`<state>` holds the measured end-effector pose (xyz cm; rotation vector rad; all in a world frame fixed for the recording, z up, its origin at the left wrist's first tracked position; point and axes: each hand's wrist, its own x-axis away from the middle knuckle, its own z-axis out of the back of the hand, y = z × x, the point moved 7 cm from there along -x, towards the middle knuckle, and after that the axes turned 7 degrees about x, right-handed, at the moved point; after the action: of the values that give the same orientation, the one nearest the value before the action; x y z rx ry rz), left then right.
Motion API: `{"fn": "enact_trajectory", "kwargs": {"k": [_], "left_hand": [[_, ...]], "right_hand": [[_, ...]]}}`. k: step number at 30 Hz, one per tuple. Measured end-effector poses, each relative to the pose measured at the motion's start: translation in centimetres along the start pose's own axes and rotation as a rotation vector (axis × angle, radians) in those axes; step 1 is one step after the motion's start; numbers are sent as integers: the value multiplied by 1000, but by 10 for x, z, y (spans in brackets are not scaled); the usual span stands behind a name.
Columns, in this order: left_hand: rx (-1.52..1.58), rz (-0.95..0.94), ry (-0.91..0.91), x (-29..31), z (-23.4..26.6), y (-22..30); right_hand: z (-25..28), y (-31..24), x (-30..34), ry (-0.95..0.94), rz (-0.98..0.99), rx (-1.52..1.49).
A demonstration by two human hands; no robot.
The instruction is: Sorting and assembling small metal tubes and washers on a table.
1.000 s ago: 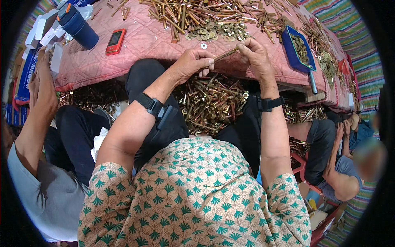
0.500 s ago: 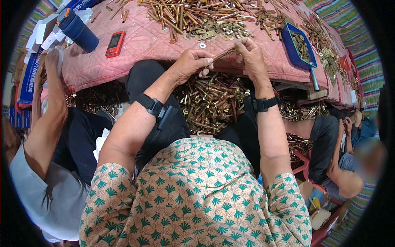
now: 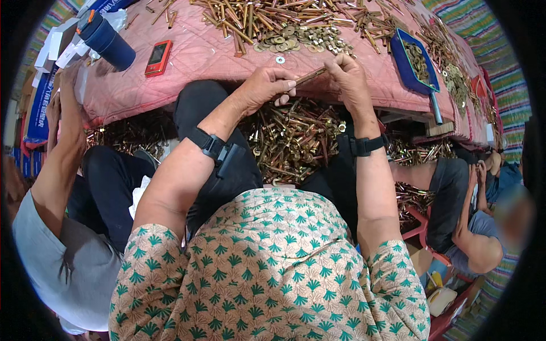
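Observation:
My left hand (image 3: 265, 88) is closed round one end of a thin brass-coloured bolt (image 3: 310, 75), held at a slant over the table's near edge. At its other end, the fingertips of my right hand (image 3: 349, 79) are pinched together; whatever small part they cover is hidden. Just beyond my hands lie a heap of flat washers (image 3: 280, 44) and a cluster of nuts (image 3: 329, 40). One loose silver washer (image 3: 280, 59) rests apart from them on the pink cloth. Under my hands, between my knees, is a big pile of bolts (image 3: 293, 145).
Long metal rods (image 3: 242, 20) cover the table's far side. At right stands a blue tray (image 3: 406, 79) of washers. A red handheld device (image 3: 158, 58) and a dark blue tumbler (image 3: 109, 42) are at left. People sit close on both sides, one arm (image 3: 67, 142) near the tumbler.
My right hand has shifted slightly right and down, still at the bolt's end. My left hand stays almost where it was. The person at left has moved an arm slightly.

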<state>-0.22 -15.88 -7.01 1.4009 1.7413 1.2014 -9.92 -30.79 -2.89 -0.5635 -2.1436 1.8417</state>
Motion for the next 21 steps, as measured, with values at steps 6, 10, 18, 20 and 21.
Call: {"fn": "enact_trajectory", "kwargs": {"k": [6,10,18,20,21], "left_hand": [[1,11,28,1,2,-2],[-16,24,4,1,-2,-2],[-83,24,-7,8,2,0],[-175,28,-65,11,0,-6],[-316,69,-79,10,-17,0]], "right_hand": [[-8,-6,8,-39,-12,37],[5,2,7,33,-17,163],[12,8,3,-29,8,377],[14,-12,3,249,176,767],[53,6,2,327,90,606]]}}
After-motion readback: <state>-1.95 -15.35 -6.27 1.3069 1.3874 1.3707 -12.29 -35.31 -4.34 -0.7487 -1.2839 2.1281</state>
